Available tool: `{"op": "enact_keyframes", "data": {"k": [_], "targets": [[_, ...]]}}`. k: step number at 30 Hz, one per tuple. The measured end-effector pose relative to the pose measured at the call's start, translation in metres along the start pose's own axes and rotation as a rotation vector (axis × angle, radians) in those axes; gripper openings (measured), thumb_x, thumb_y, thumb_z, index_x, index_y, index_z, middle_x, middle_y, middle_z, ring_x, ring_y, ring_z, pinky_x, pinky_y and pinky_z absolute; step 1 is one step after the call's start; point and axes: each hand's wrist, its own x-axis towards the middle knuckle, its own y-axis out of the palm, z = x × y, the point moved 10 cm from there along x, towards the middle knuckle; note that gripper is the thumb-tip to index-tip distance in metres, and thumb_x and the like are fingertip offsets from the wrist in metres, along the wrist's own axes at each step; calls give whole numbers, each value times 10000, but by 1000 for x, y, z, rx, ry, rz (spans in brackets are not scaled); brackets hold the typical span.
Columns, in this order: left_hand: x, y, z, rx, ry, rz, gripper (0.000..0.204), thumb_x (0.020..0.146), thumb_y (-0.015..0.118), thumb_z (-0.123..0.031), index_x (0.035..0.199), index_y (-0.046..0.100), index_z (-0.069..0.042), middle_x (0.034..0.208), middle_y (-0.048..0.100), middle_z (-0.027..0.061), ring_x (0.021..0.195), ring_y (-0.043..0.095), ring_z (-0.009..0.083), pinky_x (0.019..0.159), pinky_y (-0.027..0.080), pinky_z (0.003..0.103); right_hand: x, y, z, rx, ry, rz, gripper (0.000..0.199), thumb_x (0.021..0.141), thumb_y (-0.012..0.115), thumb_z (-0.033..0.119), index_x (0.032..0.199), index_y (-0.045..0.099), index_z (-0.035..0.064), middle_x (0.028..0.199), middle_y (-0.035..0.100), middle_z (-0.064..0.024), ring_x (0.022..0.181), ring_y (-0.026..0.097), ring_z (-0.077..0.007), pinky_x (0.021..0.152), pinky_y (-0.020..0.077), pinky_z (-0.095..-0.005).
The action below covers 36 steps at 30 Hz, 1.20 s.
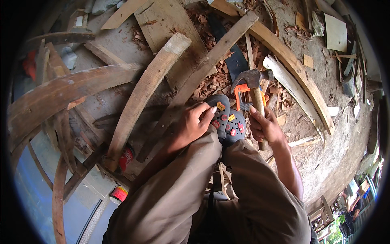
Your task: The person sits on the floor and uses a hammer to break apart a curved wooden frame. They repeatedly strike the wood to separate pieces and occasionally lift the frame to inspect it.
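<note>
My right hand [266, 125] is wrapped round the wooden handle of a claw hammer [256, 97], its thumb laid along the handle. The dark steel head points away from me. My left hand [195, 121] is closed at my left knee, thumb and forefinger pinched together; anything between them is too small to make out. Below both hands are my grey clogs [218, 109] with red and yellow charms. Just beyond the clogs lies what looks like a handsaw [233, 59], with a dark blade and orange handle, partly covered by the hammer.
Curved timbers [146, 89] lean and cross on my left. A straight plank [203, 69] slants past my left hand. Another curved timber [296, 65] lies at the right. Wood shavings [209, 87] cover the ground ahead. Red cans [118, 194] stand at lower left; a person [352, 215] is at far right.
</note>
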Motion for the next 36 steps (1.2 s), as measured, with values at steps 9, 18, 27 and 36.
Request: {"op": "enact_keyframes", "data": {"k": [9,18,27,36], "targets": [[87,-68,-34,-296,-9,-180,71,972,621,-108,965,604,-40,783,558,-42,660,478,10,579,411,207,1,-9,-21,-15,-16,-69,295,1040,558,291,828,430,130,542,355,51,366,339,-67,319,287,-259],[21,27,27,-436,-282,213,120,845,710,-80,863,614,-10,807,669,27,745,605,58,678,508,243,3,-14,-52,22,21,-24,313,1024,586,324,857,388,146,572,355,48,388,351,-76,347,296,-272],[14,-11,30,-407,-338,10,243,1001,547,-87,1201,661,-12,831,601,-12,659,538,50,619,482,222,3,-13,-49,74,9,-61,299,998,627,317,864,437,129,578,379,58,418,375,-74,370,344,-273],[-102,-138,-2,-469,-177,-321,229,956,668,-103,1137,590,12,1003,697,92,905,663,136,805,532,268,-38,28,14,-136,-206,-71,241,1003,593,299,862,483,138,570,388,75,395,354,-54,349,261,-239]]}}
